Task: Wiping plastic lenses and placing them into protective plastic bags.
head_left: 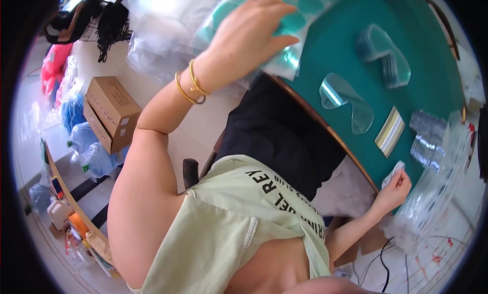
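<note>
Floor at left: one cardboard box [114, 108] is standing beside at least two pale blue plastic bottles [96, 164].
Right table edge: a crumpled clear plastic bag [432, 192] is crowding the space beside the right hand, with silvery packets [428, 151] lying near it.
In the way: the left hand and forearm are covering part of the clear film.
Curved clear sheets: one loose sheet [362, 122] is lying on the green table [325, 45]; one stack [395, 70] is resting farther back, its layers too blurred to count.
Strip: one gold-and-silver rectangular strip [390, 132] is lying between the loose sheet and the packets.
Left hand [249, 35]: it is hovering over or touching clear film [287, 65] (which, I cannot tell), fingers and thumb spreading apart.
Right hand [395, 191]: it is pinching one white cloth [390, 176] at the table's near edge.
</note>
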Demonstrator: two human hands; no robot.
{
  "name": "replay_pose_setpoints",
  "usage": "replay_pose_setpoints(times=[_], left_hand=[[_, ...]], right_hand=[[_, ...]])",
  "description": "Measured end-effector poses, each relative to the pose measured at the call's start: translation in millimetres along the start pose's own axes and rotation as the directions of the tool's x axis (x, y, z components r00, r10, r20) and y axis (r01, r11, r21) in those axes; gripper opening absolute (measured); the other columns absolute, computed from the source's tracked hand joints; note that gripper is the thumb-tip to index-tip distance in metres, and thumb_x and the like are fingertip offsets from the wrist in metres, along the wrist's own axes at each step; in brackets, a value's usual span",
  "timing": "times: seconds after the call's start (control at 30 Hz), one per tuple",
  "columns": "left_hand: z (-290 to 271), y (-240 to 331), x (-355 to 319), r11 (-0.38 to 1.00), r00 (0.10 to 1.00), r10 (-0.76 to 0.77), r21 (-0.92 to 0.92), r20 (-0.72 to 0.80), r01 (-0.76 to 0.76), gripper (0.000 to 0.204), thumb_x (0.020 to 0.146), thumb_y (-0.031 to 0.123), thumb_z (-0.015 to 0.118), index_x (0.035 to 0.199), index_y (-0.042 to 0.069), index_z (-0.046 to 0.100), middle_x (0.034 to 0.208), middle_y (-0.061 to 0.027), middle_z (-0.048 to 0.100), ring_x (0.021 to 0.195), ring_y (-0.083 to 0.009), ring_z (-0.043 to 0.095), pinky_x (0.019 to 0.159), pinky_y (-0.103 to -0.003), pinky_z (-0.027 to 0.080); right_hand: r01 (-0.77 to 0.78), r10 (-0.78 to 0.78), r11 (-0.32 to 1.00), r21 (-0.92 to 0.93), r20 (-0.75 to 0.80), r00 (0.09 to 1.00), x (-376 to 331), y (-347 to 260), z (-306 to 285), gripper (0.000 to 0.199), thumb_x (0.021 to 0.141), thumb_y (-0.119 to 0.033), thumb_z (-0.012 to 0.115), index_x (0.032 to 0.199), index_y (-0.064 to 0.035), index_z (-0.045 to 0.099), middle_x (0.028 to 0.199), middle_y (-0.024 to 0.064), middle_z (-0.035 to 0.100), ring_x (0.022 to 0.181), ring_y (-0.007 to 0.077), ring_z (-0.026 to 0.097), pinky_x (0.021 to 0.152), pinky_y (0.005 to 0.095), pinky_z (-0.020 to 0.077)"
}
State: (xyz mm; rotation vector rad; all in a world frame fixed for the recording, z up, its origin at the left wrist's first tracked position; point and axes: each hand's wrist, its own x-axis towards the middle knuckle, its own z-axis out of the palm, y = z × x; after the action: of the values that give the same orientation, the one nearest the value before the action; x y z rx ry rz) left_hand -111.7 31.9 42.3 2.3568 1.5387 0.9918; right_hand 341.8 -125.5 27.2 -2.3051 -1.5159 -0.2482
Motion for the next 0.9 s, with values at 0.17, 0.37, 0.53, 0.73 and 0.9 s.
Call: replay_pose_setpoints(times=[0.17, 0.37, 0.53, 0.73, 0.9], left_hand=[[-24.6, -76.4, 2.3, 0.909, 0.974, -0.197, 0.351, -0.109, 0.223, 0.072, 0.079, 0.036, 0.082, 0.133, -0.003, 0.058, 0.121, -0.0199, 0.066, 0.109, -0.0331, 0.063, 0.096, -0.039, 0.049], [-39.0, -90.7, 36.2, 0.862, 0.8, -0.492, 0.063, 0.344, 0.503, 0.091, 0.07, 0.043, 0.086, 0.139, -0.006, 0.051, 0.13, -0.0274, 0.058, 0.124, -0.037, 0.054, 0.103, -0.04, 0.046], [-34.6, -126.3, 33.7, 0.889, 0.93, -0.367, 0.29, -0.016, 0.355, 0.064, 0.068, 0.042, 0.086, 0.1, -0.007, 0.061, 0.101, -0.0235, 0.066, 0.107, -0.0371, 0.06, 0.091, -0.04, 0.049], [-49.5, -140.4, 35.2, 0.855, 0.854, -0.497, -0.081, 0.152, 0.512, 0.073, 0.069, 0.029, 0.088, 0.117, -0.015, 0.056, 0.103, -0.0229, 0.07, 0.1, -0.0318, 0.067, 0.088, -0.036, 0.054], [-59.5, -125.4, 29.9, 0.626, 0.83, -0.5, -0.56, 0.247, 0.543, 0.076, 0.08, 0.013, 0.081, 0.138, -0.018, 0.044, 0.116, -0.0245, 0.068, 0.102, -0.0223, 0.07, 0.092, -0.028, 0.055]], right_hand=[[0.187, -0.178, 0.982, 0.025, -0.196, 0.964, 25.9, -53.5, -6.4, 0.021, 0.097, -0.012, 0.064, 0.114, -0.0044, 0.072, 0.11, 0.0116, 0.066, 0.105, 0.0283, 0.061, 0.093, 0.039, 0.0478], [0.504, -0.472, 0.792, 0.343, -0.178, 0.863, 52.7, -199.0, 0.2, 0.017, 0.094, -0.006, 0.066, 0.11, -0.0053, 0.071, 0.111, 0.0099, 0.064, 0.109, 0.0251, 0.061, 0.094, 0.0359, 0.0471], [0.67, -0.734, 0.529, 0.52, -0.115, 0.669, 61.0, -291.8, 22.9, 0.015, 0.092, -0.006, 0.066, 0.105, -0.0068, 0.071, 0.111, 0.0078, 0.066, 0.107, 0.0243, 0.062, 0.092, 0.0361, 0.0481], [0.69, -0.836, 0.349, 0.634, -0.121, 0.535, 70.5, -358.9, 46.3, 0.014, 0.092, -0.007, 0.065, 0.104, -0.0062, 0.071, 0.112, 0.0086, 0.066, 0.104, 0.0255, 0.064, 0.087, 0.0355, 0.0505], [0.59, -0.851, 0.316, 0.743, -0.053, 0.523, 89.2, -400.2, 75.0, 0.018, 0.094, -0.013, 0.064, 0.106, -0.0031, 0.071, 0.099, 0.0103, 0.072, 0.087, 0.0234, 0.069, 0.078, 0.0325, 0.0546]])
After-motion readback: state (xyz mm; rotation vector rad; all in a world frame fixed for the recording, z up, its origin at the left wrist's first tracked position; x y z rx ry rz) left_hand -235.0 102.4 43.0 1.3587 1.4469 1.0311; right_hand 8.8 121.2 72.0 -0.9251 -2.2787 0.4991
